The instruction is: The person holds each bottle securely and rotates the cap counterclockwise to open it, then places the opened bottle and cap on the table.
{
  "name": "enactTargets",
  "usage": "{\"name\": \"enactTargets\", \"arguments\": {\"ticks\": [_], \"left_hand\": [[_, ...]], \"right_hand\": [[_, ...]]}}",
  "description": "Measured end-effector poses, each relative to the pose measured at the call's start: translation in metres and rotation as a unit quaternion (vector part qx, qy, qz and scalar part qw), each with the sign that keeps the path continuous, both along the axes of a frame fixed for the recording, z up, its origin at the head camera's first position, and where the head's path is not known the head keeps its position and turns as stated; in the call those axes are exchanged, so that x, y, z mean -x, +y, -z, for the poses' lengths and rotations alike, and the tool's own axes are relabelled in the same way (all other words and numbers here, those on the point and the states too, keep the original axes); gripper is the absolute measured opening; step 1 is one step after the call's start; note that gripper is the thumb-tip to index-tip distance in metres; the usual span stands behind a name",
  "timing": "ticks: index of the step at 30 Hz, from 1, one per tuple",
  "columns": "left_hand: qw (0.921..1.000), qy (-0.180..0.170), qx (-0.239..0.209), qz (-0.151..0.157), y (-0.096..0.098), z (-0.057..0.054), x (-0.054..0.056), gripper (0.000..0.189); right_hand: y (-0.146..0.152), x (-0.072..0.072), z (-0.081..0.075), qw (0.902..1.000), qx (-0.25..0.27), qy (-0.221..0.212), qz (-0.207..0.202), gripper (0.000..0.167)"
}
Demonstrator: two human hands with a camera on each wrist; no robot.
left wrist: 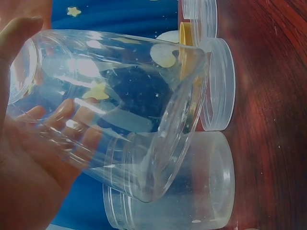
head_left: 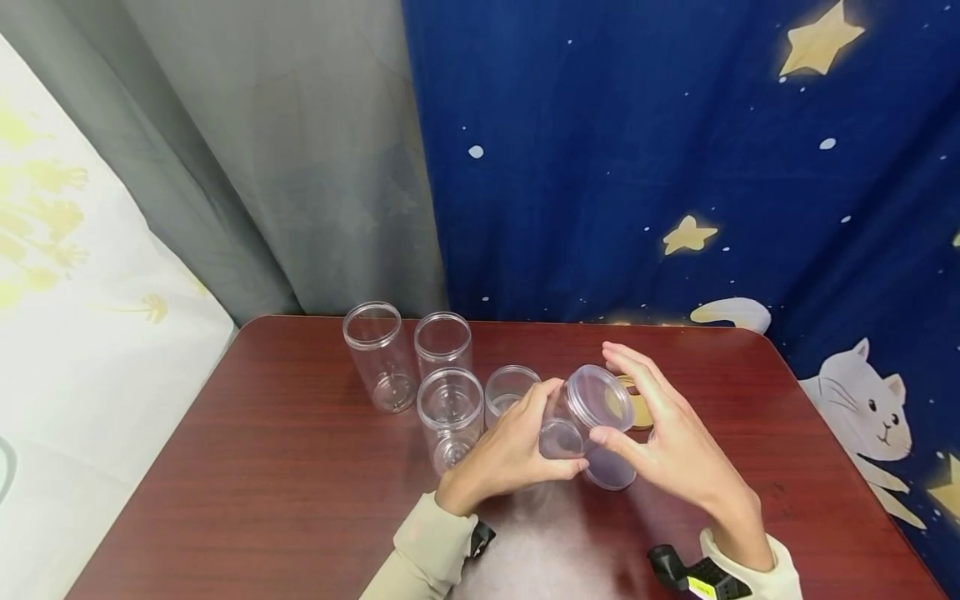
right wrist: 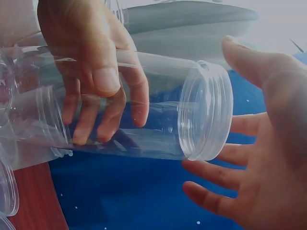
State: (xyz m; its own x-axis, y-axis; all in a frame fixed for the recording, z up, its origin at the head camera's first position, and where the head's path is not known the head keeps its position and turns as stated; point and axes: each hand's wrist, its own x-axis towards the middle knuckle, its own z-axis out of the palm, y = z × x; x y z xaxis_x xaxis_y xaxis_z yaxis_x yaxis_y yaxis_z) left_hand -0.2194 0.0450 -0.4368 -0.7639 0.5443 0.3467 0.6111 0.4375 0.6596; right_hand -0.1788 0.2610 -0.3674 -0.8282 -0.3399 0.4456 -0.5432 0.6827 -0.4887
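My left hand [head_left: 510,446] grips a clear plastic jar [left wrist: 129,96] around its side, with the thumb across one side and the fingers behind. The jar is tilted above the table, and a translucent screw lid [right wrist: 218,115] sits on its mouth, facing my right hand. Around that lid my right hand [head_left: 678,442] spreads its thumb and fingers wide, not closed on it. In the right wrist view its fingertips [right wrist: 194,167] lie close by the lid's rim. A shorter clear jar [left wrist: 192,187] stands behind the held one.
Left of my hands stand tall open jars, one at the back left [head_left: 375,350], another beside it [head_left: 442,337] and one nearer [head_left: 450,417]. A translucent lid [head_left: 611,475] lies below the held jar, a yellow lid [head_left: 641,414] behind my right hand. Curtains hang along the table's [head_left: 285,450] back edge.
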Motion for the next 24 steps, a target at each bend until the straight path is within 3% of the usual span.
{"name": "enactTargets", "arguments": {"ticks": [13,24], "left_hand": [[0.9999,0.014,-0.004,-0.002,-0.0011,-0.0001,0.0017,0.091],[0.9999,0.016,0.0,-0.004,-0.0008,0.0005,0.002,0.09]], "right_hand": [[-0.0047,0.0006,0.0023,0.9976,-0.021,0.022,0.062,0.078],[-0.0065,0.0005,0.0024,0.9991,0.002,0.015,0.041,0.069]]}}
